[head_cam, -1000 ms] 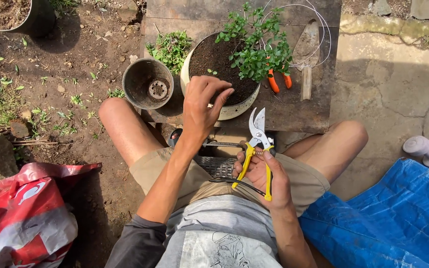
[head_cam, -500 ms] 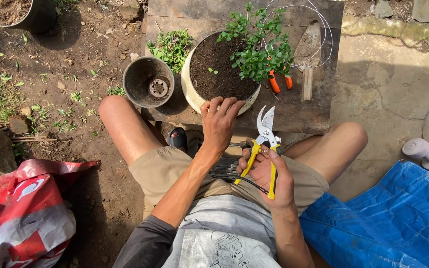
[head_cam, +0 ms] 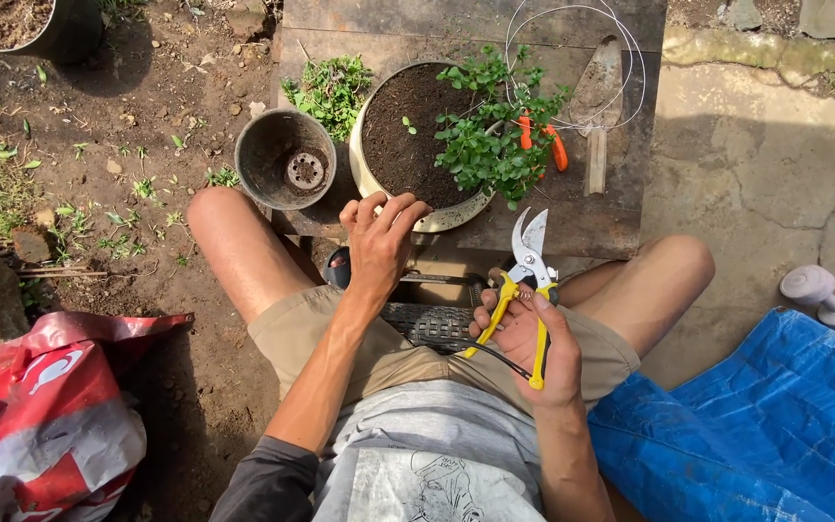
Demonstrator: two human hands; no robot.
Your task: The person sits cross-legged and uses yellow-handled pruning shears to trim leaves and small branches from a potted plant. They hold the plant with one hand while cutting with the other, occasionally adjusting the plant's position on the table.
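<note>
I sit on a low stool with my knees apart. My left hand (head_cam: 379,242) hangs with loosely curled fingers just in front of the rim of a cream pot (head_cam: 369,179); whether it touches the rim I cannot tell. The pot holds dark soil and a small leafy plant (head_cam: 495,135). My right hand (head_cam: 533,338) grips yellow-handled pruning shears (head_cam: 524,280) over my lap, blades open and pointing up toward the pot.
An empty dark plastic pot (head_cam: 287,159) stands left of the cream pot on a wooden board (head_cam: 572,227), with a trowel (head_cam: 596,106), wire loops and orange-handled pliers. A red and white bag (head_cam: 41,416) lies left, a blue tarp (head_cam: 746,435) right.
My left hand has drawn back from the soil of the cream pot toward me, to its near rim. The shears stay in my right hand over my lap.
</note>
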